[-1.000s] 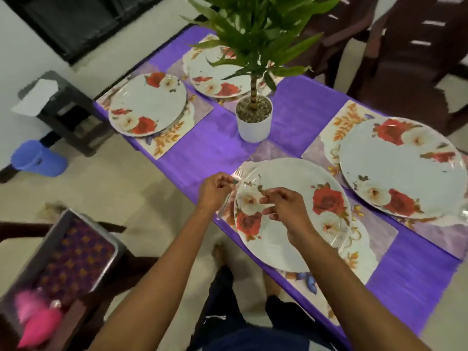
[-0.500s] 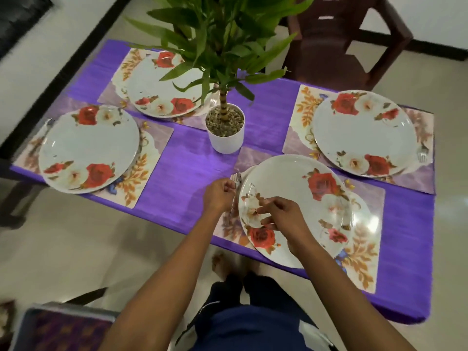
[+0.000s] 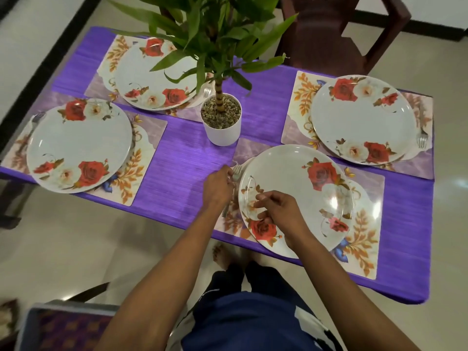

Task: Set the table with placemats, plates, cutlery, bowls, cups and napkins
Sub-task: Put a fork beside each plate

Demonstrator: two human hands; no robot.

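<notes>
left hand [image 3: 218, 186] pinching fork [image 3: 236, 171] beside near plate [image 3: 296, 196] | right hand [image 3: 277, 211] loosely curled, holding nothing | risk: fork knocks plate rim, shifts it off placemat [image 3: 364, 224]

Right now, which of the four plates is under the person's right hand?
The nearest plate, at the table's near edge. The right hand hovers over its left part; the other three plates lie untouched.

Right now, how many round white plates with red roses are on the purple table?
4: near-left plate, far-left plate partly behind the plant's leaves, far-right plate, and nearest plate under the right hand.
</notes>
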